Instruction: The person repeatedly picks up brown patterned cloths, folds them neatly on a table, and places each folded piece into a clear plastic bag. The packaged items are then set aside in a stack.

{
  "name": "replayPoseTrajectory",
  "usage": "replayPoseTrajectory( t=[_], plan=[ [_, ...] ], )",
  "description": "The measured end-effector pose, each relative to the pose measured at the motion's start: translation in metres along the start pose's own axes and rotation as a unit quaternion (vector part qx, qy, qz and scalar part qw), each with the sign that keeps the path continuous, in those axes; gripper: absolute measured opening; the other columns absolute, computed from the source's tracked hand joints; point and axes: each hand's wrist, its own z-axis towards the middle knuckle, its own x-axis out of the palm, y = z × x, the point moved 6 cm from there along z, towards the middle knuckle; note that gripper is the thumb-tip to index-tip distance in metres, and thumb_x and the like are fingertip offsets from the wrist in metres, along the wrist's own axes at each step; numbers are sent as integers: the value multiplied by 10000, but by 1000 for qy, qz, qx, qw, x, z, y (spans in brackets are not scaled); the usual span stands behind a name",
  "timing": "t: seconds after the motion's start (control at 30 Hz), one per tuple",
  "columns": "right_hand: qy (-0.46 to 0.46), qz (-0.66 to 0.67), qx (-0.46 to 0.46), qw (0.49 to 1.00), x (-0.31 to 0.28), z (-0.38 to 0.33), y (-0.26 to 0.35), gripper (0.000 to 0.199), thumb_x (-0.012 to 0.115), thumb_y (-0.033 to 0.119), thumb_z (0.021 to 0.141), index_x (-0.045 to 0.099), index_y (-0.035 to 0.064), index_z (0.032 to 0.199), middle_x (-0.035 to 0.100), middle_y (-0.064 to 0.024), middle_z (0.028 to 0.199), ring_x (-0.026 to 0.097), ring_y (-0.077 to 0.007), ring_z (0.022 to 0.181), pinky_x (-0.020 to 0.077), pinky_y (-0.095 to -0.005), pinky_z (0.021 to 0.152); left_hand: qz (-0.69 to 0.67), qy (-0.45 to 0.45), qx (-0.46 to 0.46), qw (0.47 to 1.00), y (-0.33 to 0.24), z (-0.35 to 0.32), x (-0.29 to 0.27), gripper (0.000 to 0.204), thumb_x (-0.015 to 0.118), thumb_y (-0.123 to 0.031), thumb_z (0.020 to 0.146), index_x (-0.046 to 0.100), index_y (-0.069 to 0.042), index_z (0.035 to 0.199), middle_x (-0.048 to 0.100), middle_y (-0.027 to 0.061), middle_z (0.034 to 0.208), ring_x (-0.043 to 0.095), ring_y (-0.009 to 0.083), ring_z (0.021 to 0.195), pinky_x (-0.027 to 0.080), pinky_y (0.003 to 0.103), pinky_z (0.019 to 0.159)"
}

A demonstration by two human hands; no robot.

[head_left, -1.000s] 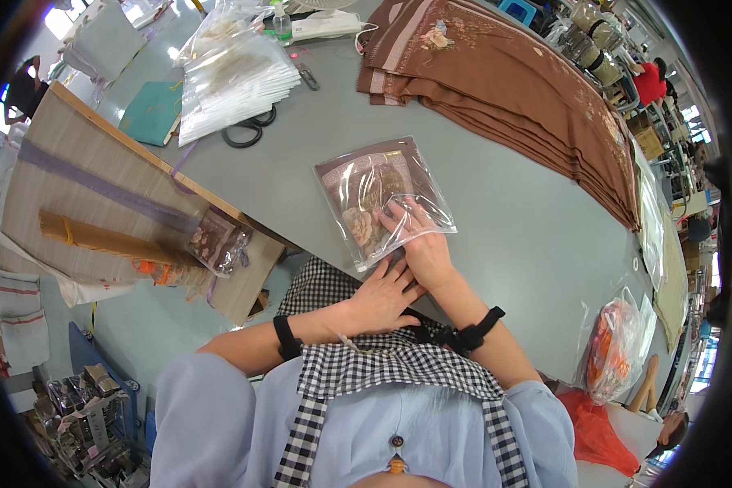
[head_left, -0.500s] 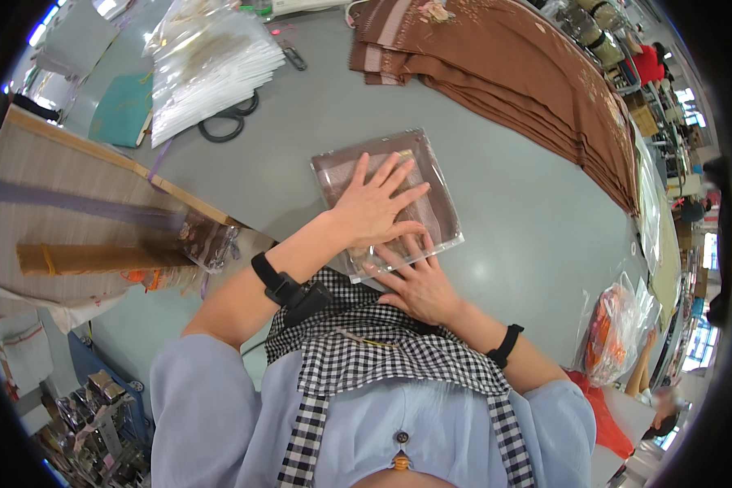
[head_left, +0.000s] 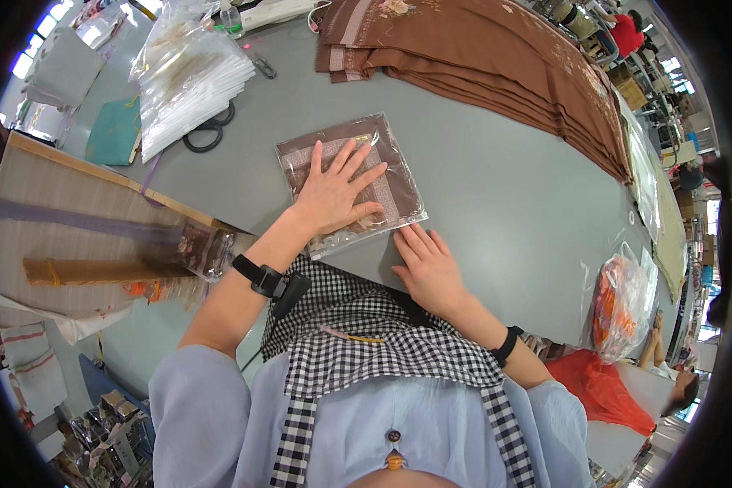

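Note:
A square brown patterned cloth, folded inside a clear plastic bag (head_left: 403, 183), lies flat on the grey table (head_left: 496, 195) in front of me. My left hand (head_left: 337, 189) rests on top of it with fingers spread, covering its middle. Just off the bag's near right corner, my right hand (head_left: 429, 268) lies on the tabletop, fingers stretched out and holding nothing. The bag's near edge shows as a loose transparent strip beside my left wrist.
Brown cloths (head_left: 496, 73) are stacked at the far right. Clear plastic bags (head_left: 191, 81) are piled at the far left, by black-handled scissors (head_left: 210, 134) and a teal notebook (head_left: 114, 130). A plastic bag with orange contents (head_left: 616, 305) sits at the right edge.
My right hand has come off the bag and moved right onto the table. My left hand stays spread on the bag. The whole view has shifted slightly.

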Motion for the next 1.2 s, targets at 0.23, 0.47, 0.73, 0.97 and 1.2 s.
replayPoseTrajectory(
  t=[0.23,0.47,0.73,0.97,1.2],
  plan=[
    [-112,70,-10,991,-12,-5,-15,363,648,136,849,604,58,1200,590,-113,1259,530,-279,1211,405,-432,1028,-50,57,-43,996,-43,-40,1,668,491,-506,922,320,-187,1482,292,101,1535,197,279,1448,96,600,1133],
    [-173,119,-93,973,-22,4,-12,259,671,69,797,661,75,1056,626,-79,1096,575,-271,1065,448,-391,910,-352,-77,-269,894,15,-118,-38,305,551,-272,942,600,-65,1160,620,119,1123,592,241,1013,459,416,871],
    [-76,117,-290,947,13,39,75,148,642,133,719,592,96,853,541,-33,853,545,-223,834,429,-338,778,-748,97,-298,585,-35,-159,41,275,511,-247,991,609,-6,903,553,1,720,479,57,564,377,198,482],
    [-88,68,-326,939,16,48,75,131,643,128,678,532,103,742,518,-24,779,531,-206,785,413,-354,784,-812,85,-328,475,-34,-156,46,161,560,-160,912,608,-30,830,546,-14,716,410,34,547,276,189,448],
    [-98,29,-238,966,-20,29,21,163,688,75,665,537,91,724,551,-41,795,560,-221,757,440,-359,742,-681,100,-358,631,27,-184,8,241,559,-211,896,601,-47,723,478,-33,578,417,39,485,318,211,441]
  ],
)
